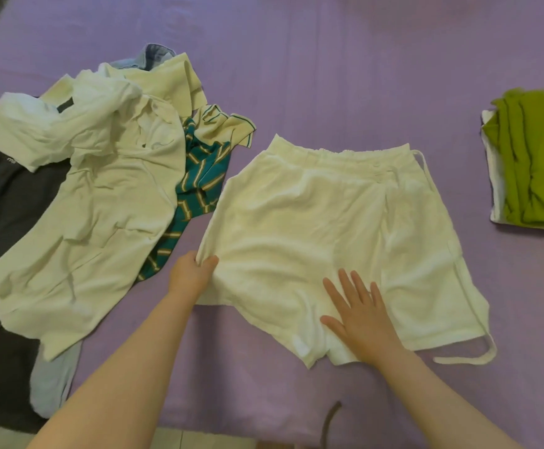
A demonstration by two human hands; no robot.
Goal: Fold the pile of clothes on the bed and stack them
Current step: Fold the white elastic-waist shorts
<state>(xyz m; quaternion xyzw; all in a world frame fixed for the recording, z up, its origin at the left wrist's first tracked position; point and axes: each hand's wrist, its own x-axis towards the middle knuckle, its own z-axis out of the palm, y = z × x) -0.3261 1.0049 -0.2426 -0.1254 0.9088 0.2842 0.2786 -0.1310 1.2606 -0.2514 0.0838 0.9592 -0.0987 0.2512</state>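
Your left hand (192, 270) pinches the left hem corner of the white shorts (335, 241), spread flat mid-bed with waistband away from you, while your right hand (359, 314) presses flat, fingers spread, near the crotch.

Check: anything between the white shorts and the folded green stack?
Nothing: head view shows only bare purple bedsheet between the white cotton shorts and folded green garment stack.

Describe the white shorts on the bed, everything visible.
The white shorts lie spread flat on the purple bedsheet, gathered elastic waistband away from the person. Soft, lightly wrinkled fabric, with a drawstring trailing along the right edge. The left hand pinches the left leg's side edge; the right hand presses flat between the legs.
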